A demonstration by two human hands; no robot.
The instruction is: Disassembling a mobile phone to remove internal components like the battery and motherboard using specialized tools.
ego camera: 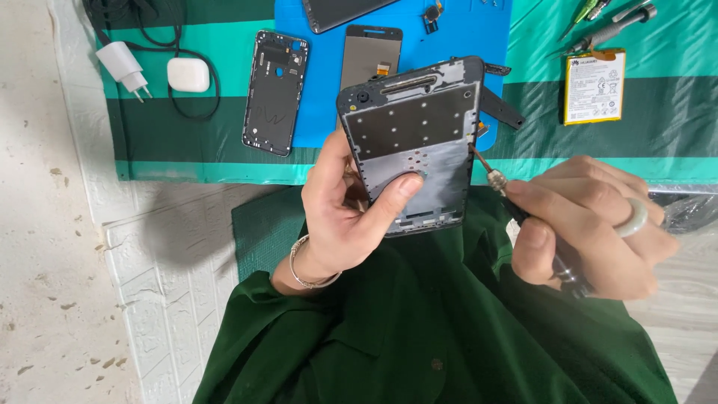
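— Head view: what in the left hand (340, 202)?

— A dark phone frame (411, 142), held upright and slightly tilted above the lap, over the near edge of the surface (194, 161). Fingers (329, 161) wrapped round the left edge, thumb pressed flat on the lower middle of the frame. Metal bracelet (303, 265) at the wrist.

— And the right hand (591, 228)?

— Closed round a small screwdriver (497, 183), fingers (568, 191) curled tight on the handle, pale ring (636, 217) on 1 of them. Tip touching the frame's right edge, about halfway up.

— Around them?

— Green striped cloth with a blue mat (456, 34) on top. On the cloth's left, a black back cover (275, 93) lying flat, partly over the mat's edge; just right of it, on the mat, a screen panel (370, 56). Further left, a white charger plug (127, 67) and a white earbud case (188, 75), close together, ringed by black cable. Far right, a flat battery (594, 86), with 2 or more tools (613, 26) just above it. Small dark parts beside the frame, hard to make out. Green sleeves below.
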